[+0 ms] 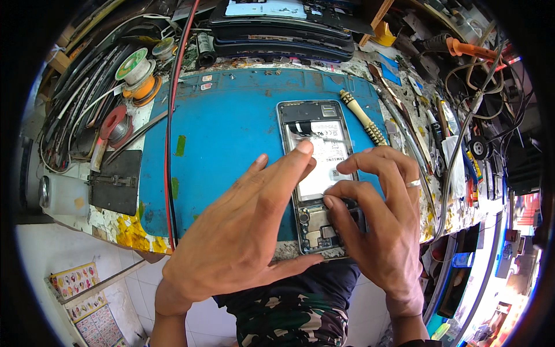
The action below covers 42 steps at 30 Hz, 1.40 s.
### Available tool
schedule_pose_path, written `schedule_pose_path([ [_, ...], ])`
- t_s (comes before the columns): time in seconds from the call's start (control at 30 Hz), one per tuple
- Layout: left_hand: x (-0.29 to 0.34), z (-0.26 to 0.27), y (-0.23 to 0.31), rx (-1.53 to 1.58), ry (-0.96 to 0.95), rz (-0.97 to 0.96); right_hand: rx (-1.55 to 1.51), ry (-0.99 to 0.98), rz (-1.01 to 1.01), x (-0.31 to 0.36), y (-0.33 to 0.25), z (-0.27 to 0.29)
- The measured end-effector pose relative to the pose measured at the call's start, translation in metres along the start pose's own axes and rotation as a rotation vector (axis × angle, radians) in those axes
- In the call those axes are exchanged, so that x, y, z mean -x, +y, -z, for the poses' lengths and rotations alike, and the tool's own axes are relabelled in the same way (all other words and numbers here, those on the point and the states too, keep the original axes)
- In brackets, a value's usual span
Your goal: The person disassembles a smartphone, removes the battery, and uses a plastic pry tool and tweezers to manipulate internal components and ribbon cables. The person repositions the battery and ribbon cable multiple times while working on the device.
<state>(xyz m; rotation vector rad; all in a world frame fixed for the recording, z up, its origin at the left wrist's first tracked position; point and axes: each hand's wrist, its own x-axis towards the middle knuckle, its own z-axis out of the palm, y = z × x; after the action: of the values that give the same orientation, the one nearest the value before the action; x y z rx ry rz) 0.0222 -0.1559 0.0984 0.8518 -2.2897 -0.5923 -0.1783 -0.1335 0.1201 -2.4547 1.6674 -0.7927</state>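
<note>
An opened smartphone (310, 111) lies back side up on the blue work mat (225, 133), its inner parts bare. A white battery (318, 179) fills its middle, with black strips and a clear film near the top end. Across the phone's left side reaches my left hand (243, 220), its fingers stretched out and one fingertip at the battery's upper left; the thumb lies by the phone's lower end. Over the battery's lower right edge, my right hand (381, 217) has thumb and index finger pinched together. What sits between those fingertips, if anything, is hidden.
A cream-handled tool (363, 117) lies right of the phone. Solder spools (120, 126) and cables crowd the left, with a clear bottle (63, 195) at the near left. Stacked phone parts (283, 34) stand behind. A red and black wire (171, 115) crosses the mat; tools clutter the right.
</note>
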Motion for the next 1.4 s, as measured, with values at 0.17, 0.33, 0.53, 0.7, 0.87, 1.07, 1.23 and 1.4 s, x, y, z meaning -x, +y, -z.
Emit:
schedule_pose_path([
  [0.17,0.002,0.002,0.001,-0.046,-0.026,0.041,-0.127,-0.049,0.005,-0.002,0.006,-0.004],
  [0.33,0.001,0.001,0.003,-0.083,-0.069,0.081,-0.214,-0.114,-0.010,-0.003,0.010,-0.005],
  [0.53,0.000,0.003,0.004,-0.026,-0.061,0.143,-0.185,-0.113,-0.004,-0.002,0.012,-0.005],
  [0.7,0.001,0.003,0.003,0.006,-0.072,0.152,-0.172,-0.005,-0.005,-0.001,0.010,-0.002],
  [0.87,0.002,0.003,0.005,0.017,-0.061,0.155,-0.071,0.011,-0.085,-0.003,-0.003,0.000],
  [1.07,0.003,0.001,0.005,0.010,-0.045,0.160,0.001,-0.005,-0.053,-0.005,-0.011,-0.001],
  [1.23,0.004,0.000,0.003,-0.001,-0.039,0.155,-0.013,-0.032,-0.029,-0.003,-0.007,-0.006],
  [1.4,0.004,0.001,0.003,0.001,-0.058,0.166,-0.115,-0.069,0.041,-0.003,0.002,-0.010],
])
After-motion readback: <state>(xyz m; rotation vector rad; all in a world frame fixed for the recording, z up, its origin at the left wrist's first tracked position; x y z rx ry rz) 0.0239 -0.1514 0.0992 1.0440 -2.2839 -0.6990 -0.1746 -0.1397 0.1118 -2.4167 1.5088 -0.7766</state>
